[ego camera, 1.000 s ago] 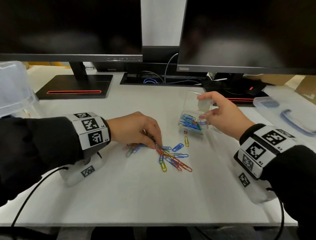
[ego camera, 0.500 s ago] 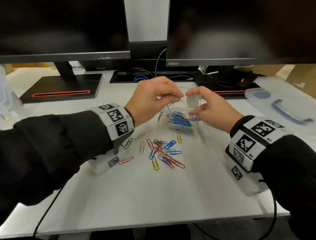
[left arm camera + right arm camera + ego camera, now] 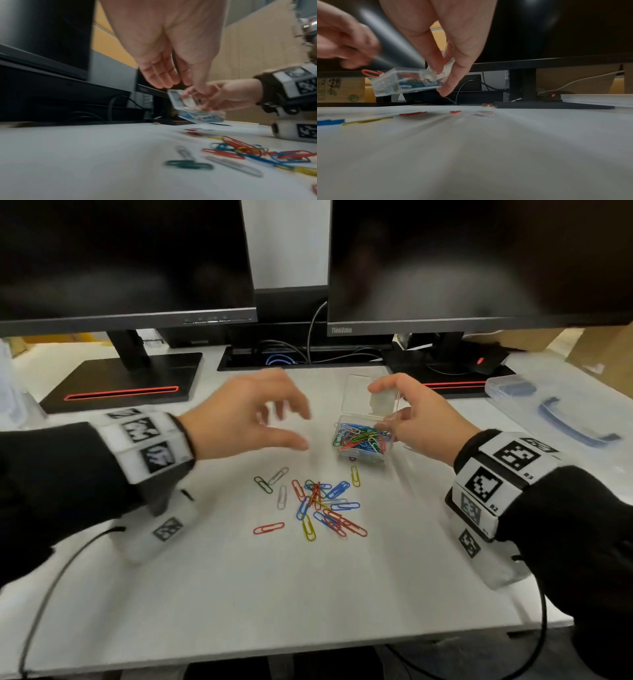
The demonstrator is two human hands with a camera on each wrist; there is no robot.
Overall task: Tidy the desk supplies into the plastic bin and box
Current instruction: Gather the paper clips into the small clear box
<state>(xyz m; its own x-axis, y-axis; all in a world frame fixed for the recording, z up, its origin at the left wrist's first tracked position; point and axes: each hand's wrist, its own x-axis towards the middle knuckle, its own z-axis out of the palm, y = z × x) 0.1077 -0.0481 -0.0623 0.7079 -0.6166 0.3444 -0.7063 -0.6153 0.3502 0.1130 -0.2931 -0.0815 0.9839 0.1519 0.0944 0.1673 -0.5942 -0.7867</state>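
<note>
Left hand [image 3: 246, 414] hung empty, fingers loose. Right hand [image 3: 423, 419] pinched clear box [image 3: 363, 445] lifted, tilted off desk [image 3: 308, 594]. My worry: tilt dumps clips. Loose paperclips [image 3: 317, 503] just below; red one [image 3: 370, 73] poking over rim.

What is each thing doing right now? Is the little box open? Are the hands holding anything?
Small clear box: lid open, part full of clips, lifted and tilted.
Right hand: holds the box.
Left hand: open, holds nothing, above the desk.
Loose paper clips: scattered on the desk.
Monitors: screens dark.
</note>
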